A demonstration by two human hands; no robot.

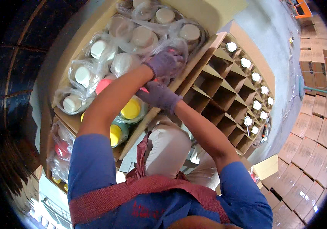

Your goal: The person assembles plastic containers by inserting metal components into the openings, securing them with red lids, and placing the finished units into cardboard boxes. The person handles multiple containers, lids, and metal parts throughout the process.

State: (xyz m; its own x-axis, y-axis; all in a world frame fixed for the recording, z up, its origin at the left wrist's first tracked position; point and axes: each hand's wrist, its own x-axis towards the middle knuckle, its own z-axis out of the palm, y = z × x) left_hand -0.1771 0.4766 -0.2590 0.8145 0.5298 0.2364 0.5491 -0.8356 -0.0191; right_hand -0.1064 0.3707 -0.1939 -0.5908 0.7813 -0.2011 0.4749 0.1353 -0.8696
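Observation:
Both hands wear purple-grey gloves and work over a large open carton (208, 8) of jars and bottles in clear plastic bags. My left hand (166, 64) is closed on a clear plastic bag (180, 42) beside a beige-lidded jar (190, 32). Just below it, my right hand (159, 95) has its fingers curled in. Pinkish red shows at its fingertips, but what it holds is hidden. Nearest to it are a yellow-capped bottle (130, 109) and a red cap (103, 86), partly covered by my left forearm.
To the right, a divided carton (219, 86) has white-capped bottles (256, 105) along its far right side and open cells elsewhere. White-capped bottles (83, 75) fill the left of the large carton. Stacked brown boxes (305, 141) stand at right; dark stacked boxes (18, 72) at left.

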